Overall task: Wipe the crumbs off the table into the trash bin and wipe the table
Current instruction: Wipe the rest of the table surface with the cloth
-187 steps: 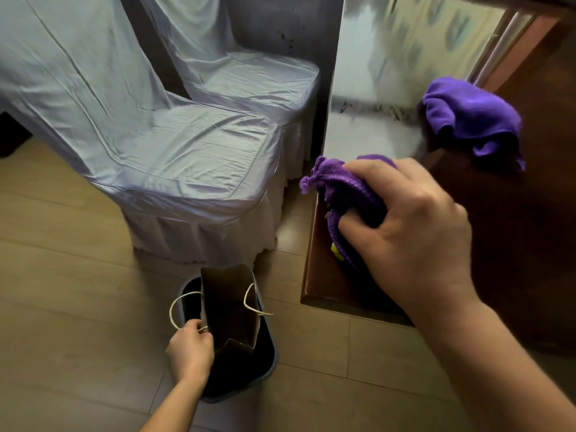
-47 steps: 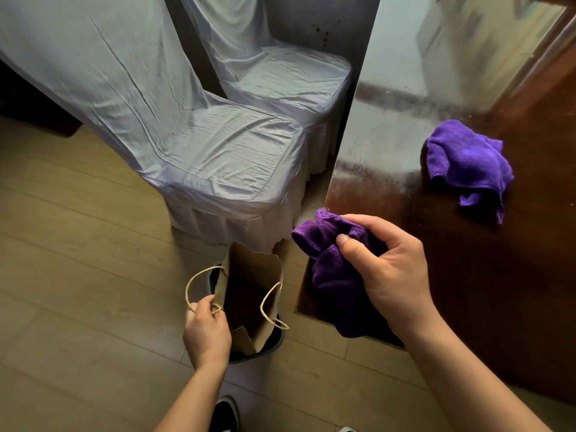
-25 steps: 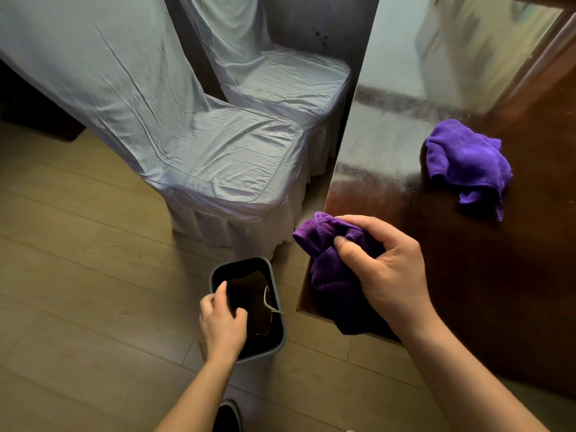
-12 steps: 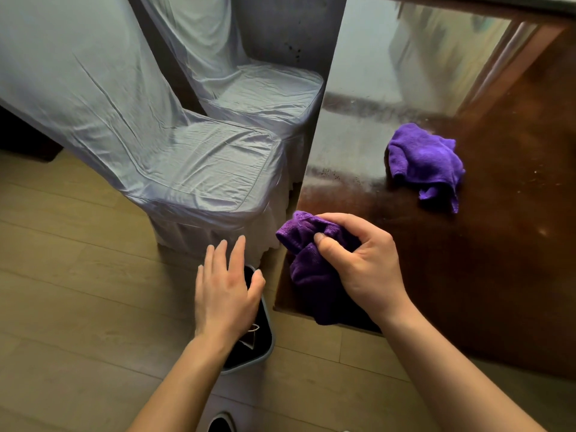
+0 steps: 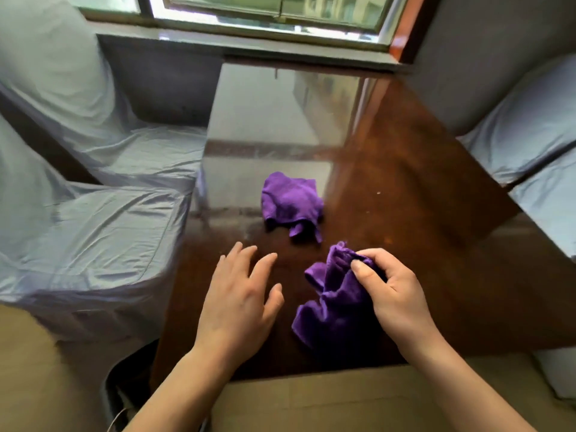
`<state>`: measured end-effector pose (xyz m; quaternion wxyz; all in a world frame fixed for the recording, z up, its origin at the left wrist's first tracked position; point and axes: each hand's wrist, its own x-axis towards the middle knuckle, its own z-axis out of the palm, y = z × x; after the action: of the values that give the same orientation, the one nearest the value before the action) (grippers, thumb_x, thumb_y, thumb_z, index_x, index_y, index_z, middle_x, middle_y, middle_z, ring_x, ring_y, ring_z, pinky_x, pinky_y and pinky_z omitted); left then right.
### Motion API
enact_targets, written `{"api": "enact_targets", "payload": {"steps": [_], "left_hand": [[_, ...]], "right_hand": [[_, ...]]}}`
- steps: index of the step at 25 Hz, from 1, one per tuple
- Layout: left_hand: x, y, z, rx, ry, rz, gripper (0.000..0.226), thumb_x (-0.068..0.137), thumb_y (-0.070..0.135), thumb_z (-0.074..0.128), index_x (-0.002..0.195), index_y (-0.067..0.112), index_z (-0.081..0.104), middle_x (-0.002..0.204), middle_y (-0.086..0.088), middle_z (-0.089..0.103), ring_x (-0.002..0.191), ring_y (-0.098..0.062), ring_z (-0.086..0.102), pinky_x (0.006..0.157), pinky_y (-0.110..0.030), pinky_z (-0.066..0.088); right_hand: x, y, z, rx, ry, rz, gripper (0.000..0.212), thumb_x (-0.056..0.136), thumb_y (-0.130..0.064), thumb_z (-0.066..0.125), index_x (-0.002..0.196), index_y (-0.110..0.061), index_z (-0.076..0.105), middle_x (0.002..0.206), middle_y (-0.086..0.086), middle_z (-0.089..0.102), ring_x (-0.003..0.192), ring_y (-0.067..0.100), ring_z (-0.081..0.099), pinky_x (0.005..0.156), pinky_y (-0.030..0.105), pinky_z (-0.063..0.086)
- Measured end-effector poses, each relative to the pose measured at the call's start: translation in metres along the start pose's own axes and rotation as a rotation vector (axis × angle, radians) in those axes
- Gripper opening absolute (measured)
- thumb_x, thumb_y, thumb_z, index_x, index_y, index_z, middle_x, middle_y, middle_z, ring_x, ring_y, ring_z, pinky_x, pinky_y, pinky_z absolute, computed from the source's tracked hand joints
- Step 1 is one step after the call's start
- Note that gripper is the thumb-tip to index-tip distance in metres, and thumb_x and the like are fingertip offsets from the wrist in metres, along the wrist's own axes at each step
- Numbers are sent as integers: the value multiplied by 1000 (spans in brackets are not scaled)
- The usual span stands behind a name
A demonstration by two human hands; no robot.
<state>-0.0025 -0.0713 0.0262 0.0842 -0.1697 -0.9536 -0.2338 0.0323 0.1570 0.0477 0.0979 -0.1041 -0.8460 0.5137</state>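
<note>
My right hand (image 5: 391,293) grips a crumpled purple cloth (image 5: 333,310) that rests on the near part of the glossy dark brown table (image 5: 420,219). To its left my left hand (image 5: 240,297) hovers just above the table with fingers spread and holds nothing. A second purple cloth (image 5: 291,202) lies bunched in the middle of the table, a little beyond both hands. A few pale specks (image 5: 378,192) show on the wood to its right. The dark trash bin (image 5: 117,397) sits on the floor at the table's near left corner, mostly hidden by my left forearm.
Chairs in pale blue-grey covers stand on the left side (image 5: 103,232) and on the right side (image 5: 526,132) of the table. A window sill (image 5: 249,35) runs along the far end. Tan flooring (image 5: 40,385) lies below the near edge.
My left hand let go of the paper bag in the bin and rose over the table. My right hand moved the cloth from the table's corner inward. The view swung up to the whole table.
</note>
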Motion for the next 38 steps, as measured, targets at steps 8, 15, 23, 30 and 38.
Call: {"api": "enact_targets", "payload": {"steps": [8,15,23,30,38], "left_hand": [[33,17,39,57,-121,-43,50,90,41,44,136,21,48,142,-6,46,138,-25,34,116,-46,21],[16,-11,13,-310,204,-221,52,87,45,35,131,23,51,127,12,53,118,-3,48,99,-27,37],[39,-24,9,-12,90,-237,51,90,44,42,137,24,45,141,1,46,131,-17,42,110,-41,34],[79,-58,17,-177,261,-318,64,82,34,62,139,25,35,133,-1,49,123,-13,44,99,-29,36],[155,-70,31,-10,-35,-87,92,66,58,59,147,38,19,153,-5,27,140,-23,28,112,-39,31]], "right_hand": [[5,40,-30,-61,35,39,4,92,-29,67,96,-30,68,89,-17,72,84,1,67,78,33,56],[83,-44,37,232,-56,-171,10,92,-22,67,102,-20,70,96,-10,72,93,4,67,88,28,54],[175,-119,84,397,25,-241,13,97,-22,60,105,-13,65,94,-4,68,93,19,65,87,39,56],[197,-73,151,92,-160,39,19,96,-23,57,111,-14,63,111,9,70,105,29,64,94,45,51],[202,-65,100,-438,-95,-118,38,88,-28,61,126,-25,65,125,2,71,119,25,62,99,34,48]]}}
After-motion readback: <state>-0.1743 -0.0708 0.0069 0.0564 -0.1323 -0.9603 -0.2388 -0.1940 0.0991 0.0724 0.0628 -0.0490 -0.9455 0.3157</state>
